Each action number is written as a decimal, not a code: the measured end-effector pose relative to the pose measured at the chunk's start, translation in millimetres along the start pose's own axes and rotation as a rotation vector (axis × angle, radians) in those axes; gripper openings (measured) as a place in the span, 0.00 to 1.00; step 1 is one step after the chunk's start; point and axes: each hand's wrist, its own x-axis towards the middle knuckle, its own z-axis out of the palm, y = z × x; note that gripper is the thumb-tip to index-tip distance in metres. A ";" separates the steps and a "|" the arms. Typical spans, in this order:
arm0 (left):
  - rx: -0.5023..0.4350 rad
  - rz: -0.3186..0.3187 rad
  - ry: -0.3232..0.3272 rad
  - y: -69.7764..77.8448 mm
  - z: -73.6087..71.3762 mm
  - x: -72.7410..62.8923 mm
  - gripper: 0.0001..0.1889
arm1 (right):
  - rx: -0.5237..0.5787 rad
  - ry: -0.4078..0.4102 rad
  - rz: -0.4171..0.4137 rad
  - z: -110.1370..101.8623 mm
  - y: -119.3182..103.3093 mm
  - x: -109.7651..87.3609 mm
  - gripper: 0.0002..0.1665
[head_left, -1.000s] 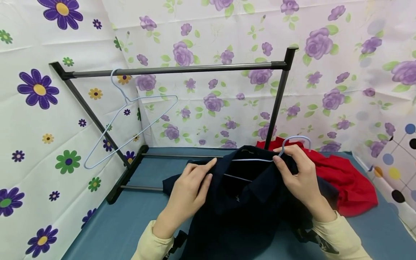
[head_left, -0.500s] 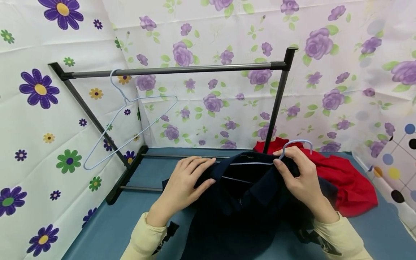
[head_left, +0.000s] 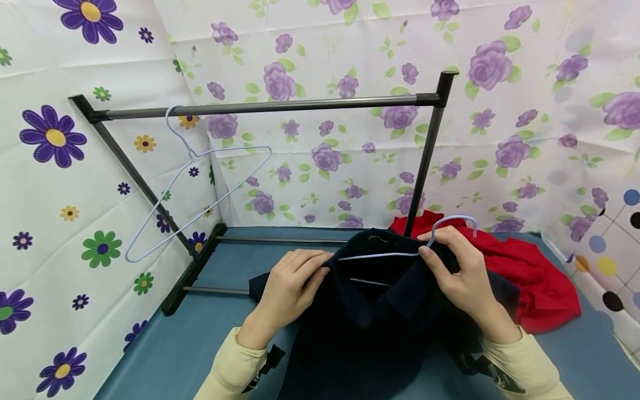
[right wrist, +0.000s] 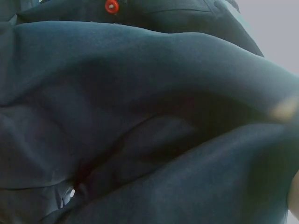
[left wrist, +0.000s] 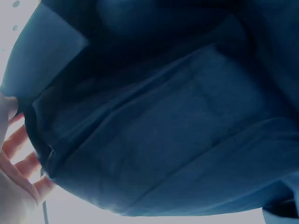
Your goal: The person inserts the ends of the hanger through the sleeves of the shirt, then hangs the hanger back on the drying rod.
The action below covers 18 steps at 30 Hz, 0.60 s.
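Note:
A navy collared shirt (head_left: 360,350) is held up in front, its neck opening facing me. Inside that opening runs the wire of a light blue hanger, whose hook (head_left: 452,217) sticks up above the collar. My right hand (head_left: 462,278) pinches the hanger at the base of its hook between thumb and fingers. With my left hand (head_left: 287,289) I grip the shirt at the left side of its collar and shoulder. In the left wrist view, thumb and fingers lie either side of the cloth (left wrist: 154,135). Dark fabric fills the right wrist view, with a red button (right wrist: 111,6) at the top.
Behind the shirt stands a dark metal clothes rack (head_left: 300,105). A second light blue hanger (head_left: 240,148) hangs bare at the rail's left end. Red clothing (head_left: 545,289) lies crumpled at the right on the blue-covered table (head_left: 150,361). Flowered sheets form the walls.
The left hand's fingers shift from spread over the shirt's left shoulder to gripping the collar side. The collar sinks slightly and its opening spreads wider. My right hand stays at the hook.

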 end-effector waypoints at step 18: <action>-0.167 -0.034 0.079 10.5 0.6 39.9 0.14 | 0.041 -0.033 -0.032 10.4 -5.1 8.4 0.22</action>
